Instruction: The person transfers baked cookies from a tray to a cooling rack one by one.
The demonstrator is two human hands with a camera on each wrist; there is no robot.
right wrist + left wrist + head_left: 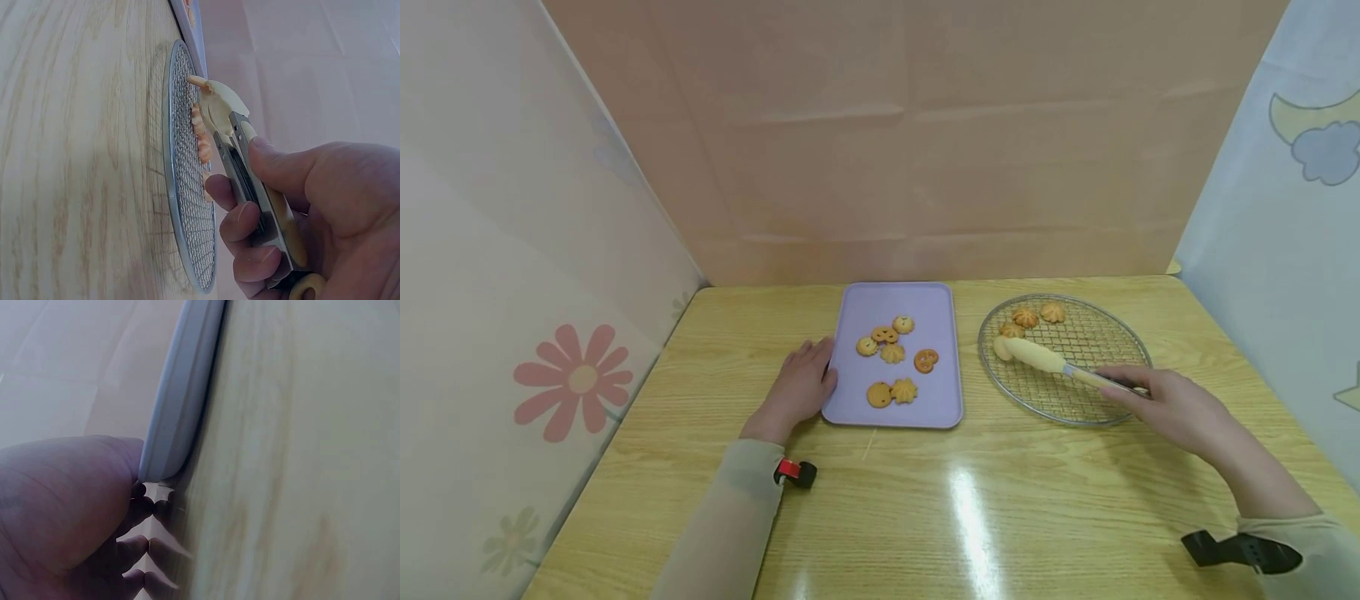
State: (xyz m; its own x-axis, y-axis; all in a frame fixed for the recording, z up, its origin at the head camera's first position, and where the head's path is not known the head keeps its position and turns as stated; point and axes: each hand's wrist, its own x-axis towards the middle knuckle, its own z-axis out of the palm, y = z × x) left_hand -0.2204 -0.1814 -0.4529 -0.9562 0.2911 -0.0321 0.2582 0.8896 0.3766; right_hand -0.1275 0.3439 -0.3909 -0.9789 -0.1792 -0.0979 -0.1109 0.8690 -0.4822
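My right hand (pixel 1183 408) grips a pair of tongs (pixel 1034 356) with cream-coloured heads and metal arms, thumb on one arm and fingers curled round the other. The tong tips meet a round cookie (pixel 1002 348) at the left side of a round wire rack (pixel 1097 367). In the right wrist view this cookie (pixel 197 80) sticks out from the tips, tilted close over the mesh. My left hand (pixel 799 382) lies at the left edge of a lilac tray (pixel 850 408), fingers extended on the table and thumb at the rim (pixel 164 450).
Several cookies lie on the tray, among them a pretzel-shaped cookie (pixel 927 360) and a flower-shaped cookie (pixel 904 391). Three ridged cookies, one of them a pale cookie (pixel 1053 312), sit at the rack's back left. Upright panels enclose the wooden table (pixel 887 508) at back and sides.
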